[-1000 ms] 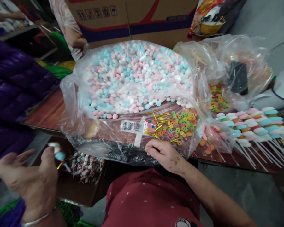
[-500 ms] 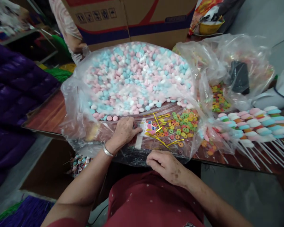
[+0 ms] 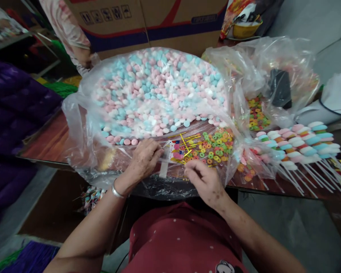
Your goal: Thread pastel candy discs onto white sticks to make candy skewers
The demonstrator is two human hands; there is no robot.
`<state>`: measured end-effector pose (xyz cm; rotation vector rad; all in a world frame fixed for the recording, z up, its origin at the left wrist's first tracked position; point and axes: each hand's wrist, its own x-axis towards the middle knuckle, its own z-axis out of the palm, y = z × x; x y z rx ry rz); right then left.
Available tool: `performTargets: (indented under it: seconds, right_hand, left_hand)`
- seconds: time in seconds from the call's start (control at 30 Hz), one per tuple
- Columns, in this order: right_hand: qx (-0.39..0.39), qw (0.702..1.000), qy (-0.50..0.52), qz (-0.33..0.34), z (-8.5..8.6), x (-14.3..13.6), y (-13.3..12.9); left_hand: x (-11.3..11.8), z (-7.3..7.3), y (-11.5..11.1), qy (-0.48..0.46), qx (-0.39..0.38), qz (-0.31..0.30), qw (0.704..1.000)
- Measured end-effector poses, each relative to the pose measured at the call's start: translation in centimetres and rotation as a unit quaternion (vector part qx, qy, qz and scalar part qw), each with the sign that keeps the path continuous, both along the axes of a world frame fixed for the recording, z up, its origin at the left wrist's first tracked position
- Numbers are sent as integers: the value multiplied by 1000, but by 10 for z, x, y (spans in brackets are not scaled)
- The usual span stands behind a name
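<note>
My left hand [image 3: 144, 157], a bangle at its wrist, has its fingers curled at the left end of a small printed plastic packet [image 3: 176, 151]; what they hold is too small to tell. At the packet's lower right is my right hand [image 3: 203, 180], thumb and fingertips close together, beside gold twist ties [image 3: 184, 143]. Whether it pinches anything is hidden. Green, orange and red candy rings [image 3: 216, 146] lie on clear plastic to the right. Behind my hands, a large clear bag holds pink, white and blue candies [image 3: 161, 91].
Marshmallow skewers [image 3: 304, 142] lie at the right, near a dark block [image 3: 280, 88] on plastic bags. A cardboard box [image 3: 159, 26] stands behind, a person's arm [image 3: 71, 34] at back left. An open carton [image 3: 45, 208] sits below the table's left edge.
My right hand has moved up from the table's front edge to the packet and twist ties. My left hand's fingers have curled in more. The view has shifted slightly.
</note>
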<state>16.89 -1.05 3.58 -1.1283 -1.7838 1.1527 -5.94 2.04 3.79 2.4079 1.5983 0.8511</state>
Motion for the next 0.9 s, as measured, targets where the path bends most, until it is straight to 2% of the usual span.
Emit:
performTargets:
  seconds: [0.07, 0.1, 0.2, 0.37, 0.5, 0.63, 0.7, 0.77, 0.9]
  right_hand:
    - [-4, 996, 26, -84, 2, 3, 8]
    - [-2, 995, 32, -98, 3, 4, 11]
    - [19, 996, 11, -83, 5, 8, 13]
    - [89, 995, -22, -29, 8, 19, 6]
    - [99, 995, -29, 9, 10, 27, 5]
    - [51, 998, -26, 14, 12, 31, 6]
    - [59, 998, -30, 12, 12, 33, 6]
    - [85, 995, -49, 9, 11, 34, 5]
    - [148, 985, -86, -20, 5, 33, 6]
  left_hand:
    - [12, 9, -11, -36, 8, -39, 999]
    - [18, 12, -16, -53, 4, -53, 997]
    - [37, 13, -28, -87, -14, -87, 992]
    - [55, 13, -37, -135, -33, -87, 986]
    - [60, 21, -36, -180, -167, -142, 959]
    - [64, 18, -32, -258, -322, -98, 906]
    - [64, 14, -31, -288, -367, -88, 880]
    - [65, 11, -29, -305, -374, -83, 872]
    - [69, 12, -30, -285, -339, -105, 891]
